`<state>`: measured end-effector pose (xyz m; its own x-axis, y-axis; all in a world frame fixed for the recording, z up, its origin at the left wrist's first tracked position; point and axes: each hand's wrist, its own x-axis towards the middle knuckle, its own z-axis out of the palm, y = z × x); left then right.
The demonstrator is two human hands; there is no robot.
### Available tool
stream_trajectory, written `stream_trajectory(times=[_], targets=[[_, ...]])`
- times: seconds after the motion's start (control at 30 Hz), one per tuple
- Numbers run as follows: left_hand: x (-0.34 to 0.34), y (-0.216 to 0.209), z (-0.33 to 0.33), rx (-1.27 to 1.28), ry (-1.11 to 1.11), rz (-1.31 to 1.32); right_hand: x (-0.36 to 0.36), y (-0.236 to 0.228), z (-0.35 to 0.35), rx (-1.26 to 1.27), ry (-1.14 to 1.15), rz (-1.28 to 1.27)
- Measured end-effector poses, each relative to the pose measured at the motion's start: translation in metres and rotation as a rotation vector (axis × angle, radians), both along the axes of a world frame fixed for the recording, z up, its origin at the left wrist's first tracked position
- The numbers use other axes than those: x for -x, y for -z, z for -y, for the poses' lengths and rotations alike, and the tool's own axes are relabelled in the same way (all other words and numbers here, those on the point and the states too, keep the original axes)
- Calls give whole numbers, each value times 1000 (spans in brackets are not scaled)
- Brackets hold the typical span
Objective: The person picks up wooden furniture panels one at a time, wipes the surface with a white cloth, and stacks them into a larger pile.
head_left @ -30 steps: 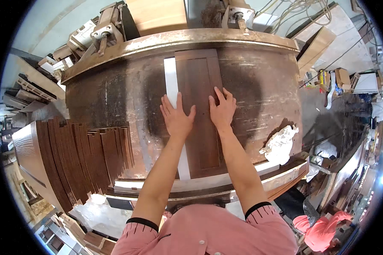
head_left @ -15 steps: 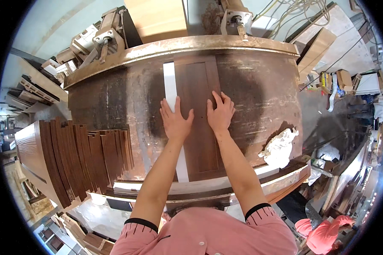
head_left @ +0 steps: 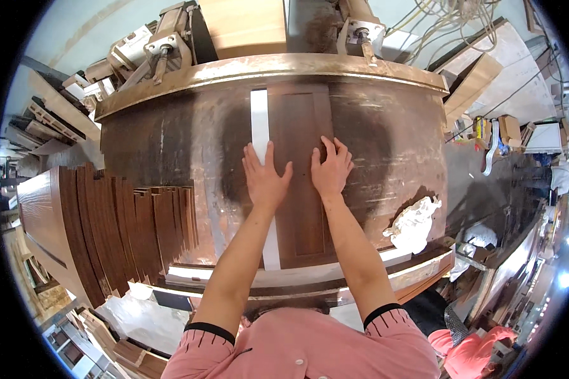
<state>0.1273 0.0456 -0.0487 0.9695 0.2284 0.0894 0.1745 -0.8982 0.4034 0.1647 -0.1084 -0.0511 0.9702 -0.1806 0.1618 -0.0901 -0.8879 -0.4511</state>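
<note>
A long dark brown wooden panel (head_left: pixel 302 221) with a framed edge lies lengthwise on the worn metal-topped bench (head_left: pixel 373 183). Along its left side runs a narrow white strip (head_left: pixel 259 117). My left hand (head_left: pixel 265 179) rests with fingers spread, over the white strip and the panel's left edge. Across from it, my right hand (head_left: pixel 332 169) lies on the panel's right edge, its fingers apart and slightly bent. Neither hand grips anything; the palms hide part of the strip and the edges.
A stack of dark brown boards (head_left: pixel 120 227) stands at the left. Crumpled white paper or plastic (head_left: pixel 413 225) lies at the right. A raised ledge (head_left: pixel 265 65) with two clamp cylinders (head_left: pixel 365 35) borders the far side. Another person in a pink top (head_left: pixel 468 354) is at lower right.
The panel and strip appear slightly farther right, along with the clamps behind, as the view has shifted a little. Both hands keep the same pose on the panel.
</note>
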Motion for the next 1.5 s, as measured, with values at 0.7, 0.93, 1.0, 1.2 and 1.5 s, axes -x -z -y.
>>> stream_trajectory(times=[0.7,0.93,1.0,1.2,1.5], targets=[[88,2,-22,-38,198,-125,163,-20,52,-94,-93,-207],[209,-24,-33,36,346,-267,207,-32,55,-111,1,-214],[232,-23,-33,73,345,-287,203,-36,54,-79,43,-220],[213,-43,-37,309,183,-133,195,-112,58,-587,-7,-269],[91,-59,-50,905,-158,-259,272,-142,0,-996,-331,-376]])
